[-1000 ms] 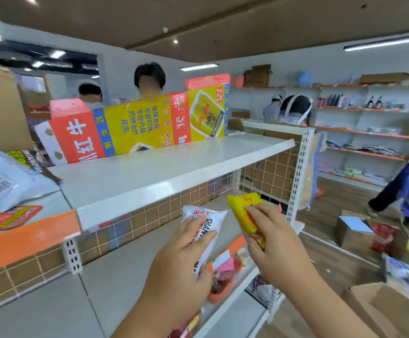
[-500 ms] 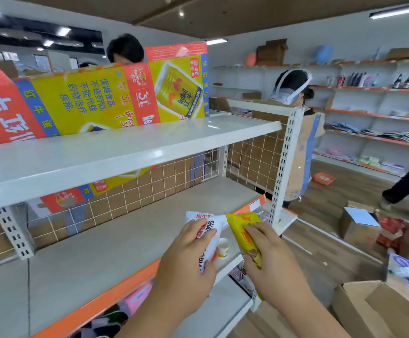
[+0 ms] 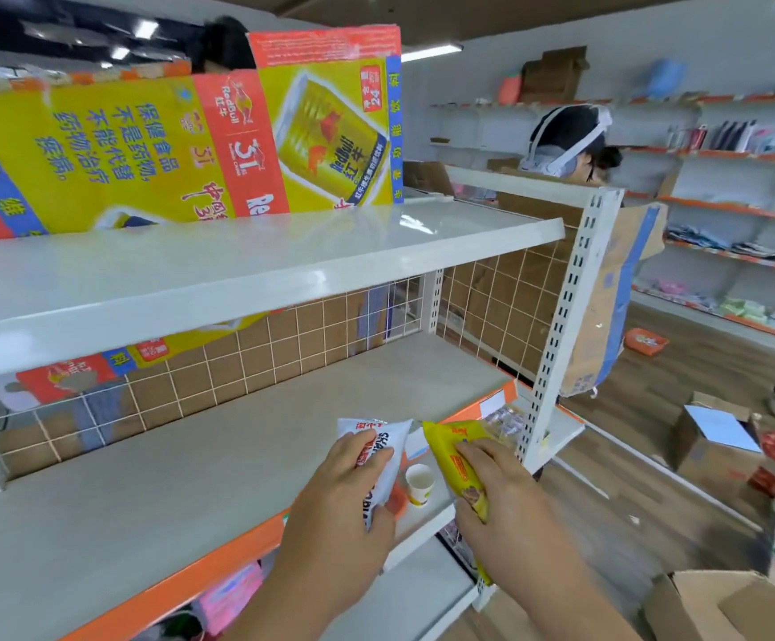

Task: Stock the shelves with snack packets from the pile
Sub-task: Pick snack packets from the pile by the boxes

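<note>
Left hand (image 3: 344, 511) grips white crinkly snack packet (image 3: 378, 460); right hand (image 3: 501, 501) grips yellow plastic snack packet (image 3: 462, 469). Risk: either packet topples small paper cup (image 3: 419, 484) on lower shelf during placement.

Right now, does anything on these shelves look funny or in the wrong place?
Yes. A small white paper cup stands on the lower white shelf, seen between the white snack packet and the yellow snack packet, where snacks belong. Behind the top white shelf, a flattened yellow and red cardboard carton leans askew.
</note>
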Motion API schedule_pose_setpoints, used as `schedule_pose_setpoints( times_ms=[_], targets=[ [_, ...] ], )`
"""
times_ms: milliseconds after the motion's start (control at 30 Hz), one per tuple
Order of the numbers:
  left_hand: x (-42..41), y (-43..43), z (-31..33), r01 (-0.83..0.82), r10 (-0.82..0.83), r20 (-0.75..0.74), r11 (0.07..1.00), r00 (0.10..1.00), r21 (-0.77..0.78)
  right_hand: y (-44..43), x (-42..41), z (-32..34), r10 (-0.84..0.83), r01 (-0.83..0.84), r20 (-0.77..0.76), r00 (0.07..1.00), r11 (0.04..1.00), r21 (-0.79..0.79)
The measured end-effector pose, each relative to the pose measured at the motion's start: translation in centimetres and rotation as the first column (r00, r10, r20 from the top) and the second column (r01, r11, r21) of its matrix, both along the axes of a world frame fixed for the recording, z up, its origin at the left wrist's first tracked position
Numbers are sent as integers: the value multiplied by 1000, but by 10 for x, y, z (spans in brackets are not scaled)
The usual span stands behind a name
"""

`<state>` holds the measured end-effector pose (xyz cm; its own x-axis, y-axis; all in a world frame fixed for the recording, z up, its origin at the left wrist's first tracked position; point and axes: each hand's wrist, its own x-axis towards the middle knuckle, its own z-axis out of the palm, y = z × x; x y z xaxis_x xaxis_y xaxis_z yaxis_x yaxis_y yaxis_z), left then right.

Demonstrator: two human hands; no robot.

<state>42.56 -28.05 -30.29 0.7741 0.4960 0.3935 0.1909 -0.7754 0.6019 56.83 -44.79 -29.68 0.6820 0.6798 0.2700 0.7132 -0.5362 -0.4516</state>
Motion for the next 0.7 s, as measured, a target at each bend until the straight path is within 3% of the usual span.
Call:
schedule_pose_setpoints(
  times_ms=[467, 567, 633, 700],
  targets=[
    [137, 105, -31, -102, 98, -118, 994, 988, -33, 80, 108, -15, 10, -13, -67, 998, 999, -45],
    [161, 123, -53, -95, 84, -325, 995, 942, -20, 96, 119, -25, 56, -62, -107, 993, 997, -54],
    [170, 126, -77, -94, 113, -527, 994, 842, 63, 104, 130, -32, 92, -98, -104, 990, 993, -62],
    [175, 120, -97, -104, 159, -622, 987, 767, 123, 110, 142, -39, 128, -136, -100, 987, 987, -87]
  ],
)
